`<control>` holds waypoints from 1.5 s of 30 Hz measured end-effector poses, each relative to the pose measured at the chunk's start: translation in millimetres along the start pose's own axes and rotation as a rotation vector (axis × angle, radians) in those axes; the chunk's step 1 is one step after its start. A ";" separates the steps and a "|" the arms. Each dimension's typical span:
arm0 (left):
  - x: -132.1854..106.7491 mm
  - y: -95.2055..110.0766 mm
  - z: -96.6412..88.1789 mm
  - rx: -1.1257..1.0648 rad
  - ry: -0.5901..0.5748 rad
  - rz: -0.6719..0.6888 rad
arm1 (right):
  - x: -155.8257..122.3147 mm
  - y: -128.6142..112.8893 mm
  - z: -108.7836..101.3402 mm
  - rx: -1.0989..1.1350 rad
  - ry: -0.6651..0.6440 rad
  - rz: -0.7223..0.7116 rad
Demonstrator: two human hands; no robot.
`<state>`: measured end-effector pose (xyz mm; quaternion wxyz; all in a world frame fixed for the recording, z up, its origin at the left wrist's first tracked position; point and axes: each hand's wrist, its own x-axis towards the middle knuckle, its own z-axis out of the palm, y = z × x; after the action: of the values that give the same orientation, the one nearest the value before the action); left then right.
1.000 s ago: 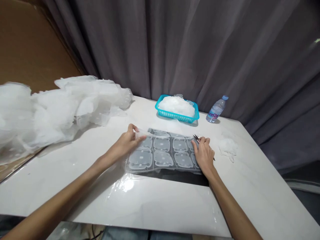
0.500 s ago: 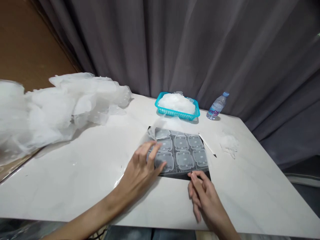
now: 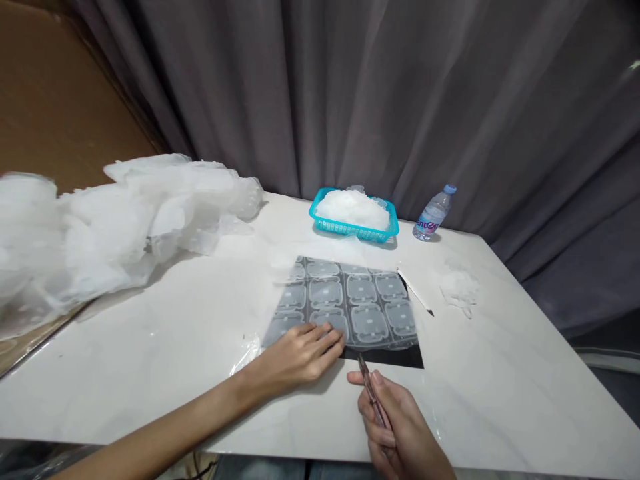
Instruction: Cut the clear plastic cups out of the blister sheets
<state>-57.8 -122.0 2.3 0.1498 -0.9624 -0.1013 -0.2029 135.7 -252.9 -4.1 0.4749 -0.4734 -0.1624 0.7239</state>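
Note:
A clear plastic sheet of rounded die-cut pieces [image 3: 350, 300] lies flat on a black mat [image 3: 395, 357] in the middle of the white table [image 3: 150, 347]. My left hand [image 3: 300, 353] rests flat on the sheet's near left corner, fingers stretched out. My right hand [image 3: 395, 417] is closed around thin metal tweezers [image 3: 369, 387], whose tip points at the mat's near edge, just short of the sheet.
A turquoise basket [image 3: 354, 230] heaped with white pieces stands at the back, a water bottle [image 3: 433, 215] to its right. A big pile of clear plastic film [image 3: 110, 220] covers the left side. A small white scrap heap [image 3: 457, 288] lies right of the mat.
My left hand slid from the sheet's far left corner to its near left corner and flattened. My right hand pulled back from the sheet's right side to the near edge, gripping tweezers.

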 end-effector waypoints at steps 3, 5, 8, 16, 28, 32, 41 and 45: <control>2.3 -0.2 -6.3 0.005 0.073 0.021 | -2.9 -2.5 6.5 0.013 0.013 0.018; 4.0 0.2 -9.0 0.004 0.108 0.028 | -2.6 -4.2 12.7 0.033 0.026 0.010; 5.4 1.9 -9.8 0.011 0.139 0.034 | 1.7 -1.5 19.5 0.086 0.062 -0.054; 6.0 4.8 -4.6 0.017 0.237 0.055 | 12.5 8.1 22.3 0.119 0.090 -0.076; 5.6 7.7 -5.8 0.025 0.243 0.064 | 13.6 -3.1 30.8 0.127 0.141 -0.054; 7.7 6.5 -7.3 0.008 0.234 0.062 | 12.0 -1.6 30.8 0.140 0.159 -0.063; 7.3 3.6 -6.6 0.006 0.170 0.041 | 14.3 0.0 30.5 0.153 0.188 -0.065; 4.2 4.9 -6.2 0.002 0.207 0.068 | 16.1 -2.5 29.9 0.139 0.147 -0.045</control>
<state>-55.0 -128.1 8.3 0.1672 -0.9390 -0.0527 -0.2959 110.4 -231.6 4.0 0.5336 -0.4875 -0.0871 0.6857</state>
